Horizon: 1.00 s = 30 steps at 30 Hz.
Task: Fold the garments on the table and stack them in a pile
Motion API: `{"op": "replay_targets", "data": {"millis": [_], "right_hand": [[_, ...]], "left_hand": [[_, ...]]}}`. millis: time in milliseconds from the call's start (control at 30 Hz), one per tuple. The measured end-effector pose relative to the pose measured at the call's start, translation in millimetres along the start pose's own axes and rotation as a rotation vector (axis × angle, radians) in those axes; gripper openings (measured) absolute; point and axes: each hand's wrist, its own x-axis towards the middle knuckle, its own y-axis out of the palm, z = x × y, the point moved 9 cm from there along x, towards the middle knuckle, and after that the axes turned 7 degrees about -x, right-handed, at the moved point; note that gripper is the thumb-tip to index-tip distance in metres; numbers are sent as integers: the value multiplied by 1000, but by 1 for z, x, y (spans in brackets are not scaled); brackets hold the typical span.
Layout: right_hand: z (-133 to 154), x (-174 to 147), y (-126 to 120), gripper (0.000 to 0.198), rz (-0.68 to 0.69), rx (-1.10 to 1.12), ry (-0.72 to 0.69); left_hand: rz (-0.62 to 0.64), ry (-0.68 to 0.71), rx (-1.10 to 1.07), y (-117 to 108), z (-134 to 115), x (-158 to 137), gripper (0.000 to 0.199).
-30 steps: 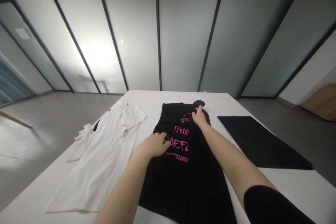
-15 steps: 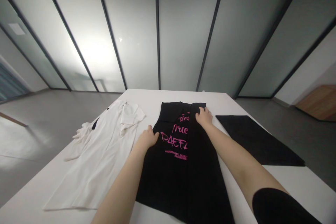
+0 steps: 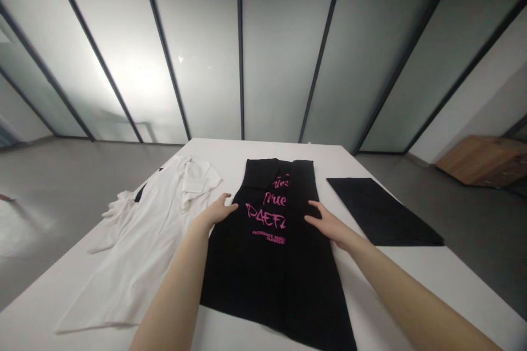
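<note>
A black T-shirt [image 3: 263,274] with pink lettering lies before me, its sides folded inward into a long strip. At its left edge is my left hand [image 3: 218,210], thumb and forefinger apart, close to the cloth; I cannot tell if it touches. Over the right edge, about level with the lettering, my right hand [image 3: 328,223] has its thumb and fingers parted, with no fabric seen between them. Both hands look open.
The shirt lies on a white table [image 3: 222,148]. White garments [image 3: 135,263] are spread loosely along the left side. A folded black cloth [image 3: 382,214] lies flat on the right. Frosted glass panels [image 3: 280,55] stand behind, and a wooden cabinet [image 3: 481,159] stands far right.
My right hand has come down the shirt's right side, from near its far end toward me. My left hand has shifted slightly outward. The camera has turned a little right.
</note>
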Motion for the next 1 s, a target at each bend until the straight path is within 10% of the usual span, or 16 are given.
{"op": "replay_targets", "data": {"millis": [233,500,700,867,1000], "right_hand": [[-25,-82,5,74,281,217,117],[-68,-96,-74,72,382,-111,219],[-60,-66,-107,48,-10,-459,53],[-20,-55,-54,57,-121,-690,-240],[-22,-36,-15,72,-138,-853,-182]], "left_hand": [[76,73,-63,14,-8,-4,69],[123,-2,-44,35,-9,-5,83],[-79,193,201,45,-28,4,55],[-244,353,489,60,-44,-2,45],[-285,395,603,68,-45,-6,41]]}}
